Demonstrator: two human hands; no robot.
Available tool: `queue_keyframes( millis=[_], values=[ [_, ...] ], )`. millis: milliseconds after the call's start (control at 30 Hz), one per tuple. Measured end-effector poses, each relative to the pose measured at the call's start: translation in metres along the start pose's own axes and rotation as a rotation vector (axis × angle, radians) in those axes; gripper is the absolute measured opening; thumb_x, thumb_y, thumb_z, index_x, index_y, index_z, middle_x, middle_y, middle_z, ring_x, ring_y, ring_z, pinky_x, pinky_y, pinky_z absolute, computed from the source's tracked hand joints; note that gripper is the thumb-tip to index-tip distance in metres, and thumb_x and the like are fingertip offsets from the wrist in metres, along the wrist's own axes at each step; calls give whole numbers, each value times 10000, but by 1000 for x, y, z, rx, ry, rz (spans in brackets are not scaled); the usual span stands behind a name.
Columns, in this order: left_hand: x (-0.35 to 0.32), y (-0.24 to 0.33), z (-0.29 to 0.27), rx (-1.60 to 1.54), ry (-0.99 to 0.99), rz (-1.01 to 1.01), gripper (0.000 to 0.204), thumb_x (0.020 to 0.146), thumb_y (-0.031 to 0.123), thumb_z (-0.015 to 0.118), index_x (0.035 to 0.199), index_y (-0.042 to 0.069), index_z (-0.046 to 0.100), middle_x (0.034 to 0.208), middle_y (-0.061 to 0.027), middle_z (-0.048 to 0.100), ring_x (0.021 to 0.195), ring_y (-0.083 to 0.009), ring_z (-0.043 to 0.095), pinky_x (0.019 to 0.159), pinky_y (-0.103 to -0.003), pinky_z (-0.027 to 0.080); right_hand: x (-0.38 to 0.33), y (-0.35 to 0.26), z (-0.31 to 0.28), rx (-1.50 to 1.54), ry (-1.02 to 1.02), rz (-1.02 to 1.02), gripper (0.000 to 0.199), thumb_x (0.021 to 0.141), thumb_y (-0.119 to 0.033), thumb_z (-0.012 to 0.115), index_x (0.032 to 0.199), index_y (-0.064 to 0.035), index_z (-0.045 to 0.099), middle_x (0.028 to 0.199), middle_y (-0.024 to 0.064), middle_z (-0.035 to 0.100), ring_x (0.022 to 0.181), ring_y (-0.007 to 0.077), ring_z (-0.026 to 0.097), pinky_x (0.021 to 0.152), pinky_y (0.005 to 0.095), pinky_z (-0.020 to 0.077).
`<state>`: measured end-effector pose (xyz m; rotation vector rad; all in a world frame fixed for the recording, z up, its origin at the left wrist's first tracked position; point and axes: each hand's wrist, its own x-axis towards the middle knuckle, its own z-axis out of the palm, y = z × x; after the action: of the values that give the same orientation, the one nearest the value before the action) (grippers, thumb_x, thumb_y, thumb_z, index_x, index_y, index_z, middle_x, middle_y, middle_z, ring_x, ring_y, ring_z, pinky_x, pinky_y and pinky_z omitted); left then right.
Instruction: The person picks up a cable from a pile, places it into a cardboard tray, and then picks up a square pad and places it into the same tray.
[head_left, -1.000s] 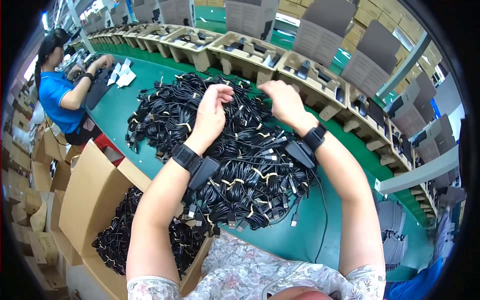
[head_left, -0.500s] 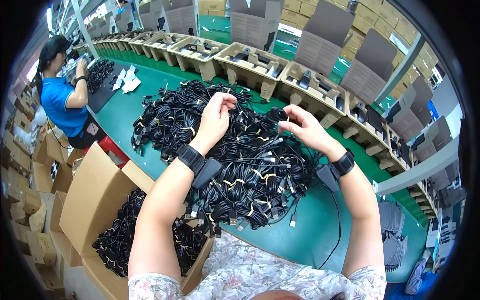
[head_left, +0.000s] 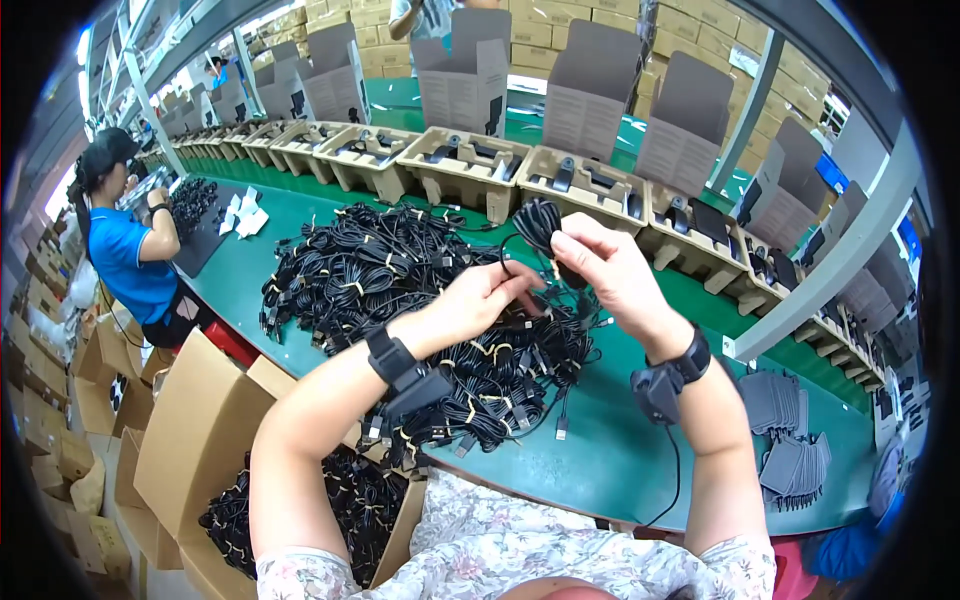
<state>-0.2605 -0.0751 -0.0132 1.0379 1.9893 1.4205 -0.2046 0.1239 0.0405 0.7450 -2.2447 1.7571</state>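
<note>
My right hand (head_left: 612, 268) is closed on a coiled black cable (head_left: 537, 222), lifted above the pile with its loops upward. Below and left of that coil, my left hand (head_left: 478, 302) reaches in with fingers bent among loose cable strands; what they grip is blurred. Under both hands spreads a large heap of black cables (head_left: 350, 265), many tied into bundles with pale ties, their plugs sticking out. Each wrist wears a black band with a small box on it.
An open cardboard box (head_left: 205, 440) of similar cables stands at my left. Moulded trays (head_left: 455, 165) with black parts line the table's (head_left: 625, 450) far side, before upright grey boxes (head_left: 590, 90). Flat grey pieces (head_left: 790, 465) lie at right. A person in blue (head_left: 130, 245) works at far left.
My right hand has raised the coiled cable off the pile, turning it upward. My left hand has moved right and nearer, to just below the coil. The view has tilted up a little.
</note>
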Motion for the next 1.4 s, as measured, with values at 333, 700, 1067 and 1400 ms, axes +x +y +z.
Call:
queue_keyframes(
  millis=[333, 700, 1067, 1400],
  values=[
    [12, 17, 65, -633, 254, 114, 291, 1001, 341, 376, 1061, 67, 454, 896, -50, 574, 798, -144, 614, 749, -247, 492, -28, 20, -4, -49, 189, 223, 273, 869, -190, 638, 1093, -37, 606, 1020, 38, 591, 875, 104, 540, 765, 264, 445],
    [-4, 12, 44, -533, -65, -106, 199, 970, 254, 493, 1016, 62, 466, 641, 38, 429, 473, -59, 389, 475, -200, 383, -55, 25, -7, -750, -374, -336, 803, 762, -376, 695, 1400, -60, 325, 1310, 163, 471, 1216, 301, 456, 996, 394, 393],
    [3, -9, 44, -573, 266, 23, 175, 954, 211, 527, 1040, 63, 493, 761, 17, 489, 633, -68, 485, 573, -200, 424, -60, 57, 26, 117, -110, 195, 599, 886, -170, 618, 1396, -50, 326, 1198, 144, 543, 1078, 187, 554, 885, 307, 466],
    [-10, -52, -83, 1026, 830, 357, 349, 773, 80, 655, 1087, 5, 521, 1078, -170, 522, 964, -331, 537, 850, -400, 452, -31, 57, -65, -1117, 230, -223, 251, 890, -242, 578, 1123, -162, 629, 886, 94, 651, 721, 270, 628, 650, 334, 517]
  ],
)
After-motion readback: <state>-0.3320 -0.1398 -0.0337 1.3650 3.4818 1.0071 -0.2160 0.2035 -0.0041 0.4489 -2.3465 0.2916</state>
